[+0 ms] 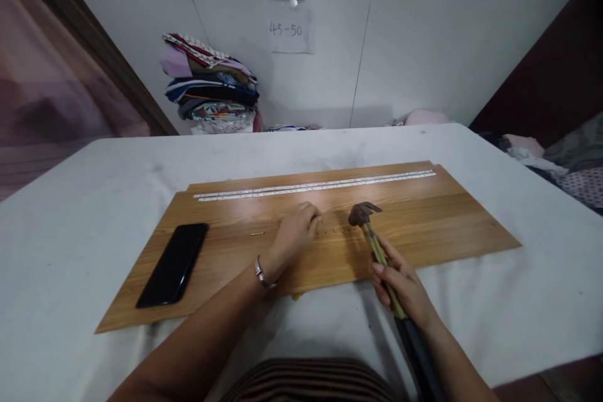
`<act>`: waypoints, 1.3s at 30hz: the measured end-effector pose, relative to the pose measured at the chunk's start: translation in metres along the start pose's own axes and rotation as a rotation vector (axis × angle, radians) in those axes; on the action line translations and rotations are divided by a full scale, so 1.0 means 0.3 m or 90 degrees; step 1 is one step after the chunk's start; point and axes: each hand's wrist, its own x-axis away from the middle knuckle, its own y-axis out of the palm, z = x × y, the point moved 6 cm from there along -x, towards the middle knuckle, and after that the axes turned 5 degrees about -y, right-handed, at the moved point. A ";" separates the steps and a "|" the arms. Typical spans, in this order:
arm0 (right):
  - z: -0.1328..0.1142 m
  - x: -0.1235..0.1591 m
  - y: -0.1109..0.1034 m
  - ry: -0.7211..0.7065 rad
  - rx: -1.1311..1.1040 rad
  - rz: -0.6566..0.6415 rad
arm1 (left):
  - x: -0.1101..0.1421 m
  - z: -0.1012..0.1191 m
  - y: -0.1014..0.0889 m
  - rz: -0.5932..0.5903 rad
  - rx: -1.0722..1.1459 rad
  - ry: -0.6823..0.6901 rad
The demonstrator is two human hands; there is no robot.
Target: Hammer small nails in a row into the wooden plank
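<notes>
A long wooden board point(424, 226) lies across the white table point(70, 226). My left hand point(296, 232) rests on the board with its fingers pinched together at a spot near a row of small nails point(335, 232); what they pinch is too small to make out. My right hand point(400, 286) is closed round the handle of a claw hammer point(363, 215), whose head hangs just above the board, right of my left fingers. One loose nail point(257, 234) lies on the board to the left of my left hand.
A black phone point(173, 264) lies on the board's left end. Two thin white strips point(315, 186) run along the board's far edge. A pile of folded fabrics point(210, 85) stands behind the table against the wall. Paper notes point(291, 28) hang on the wall.
</notes>
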 end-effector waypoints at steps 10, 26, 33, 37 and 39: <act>-0.001 0.005 0.009 0.019 0.001 -0.016 | 0.022 -0.014 0.081 -0.074 0.006 -0.006; 0.002 0.000 0.007 0.015 0.028 -0.017 | 0.041 0.017 0.112 -0.103 -0.138 0.094; -0.004 0.005 0.016 0.015 0.027 -0.033 | 0.061 -0.034 0.071 -0.046 -0.071 0.044; -0.005 0.006 0.020 0.020 0.026 -0.036 | 0.068 -0.029 0.095 -0.061 -0.133 0.076; -0.007 0.006 0.020 0.022 0.026 -0.030 | 0.068 -0.021 0.105 -0.061 -0.172 0.095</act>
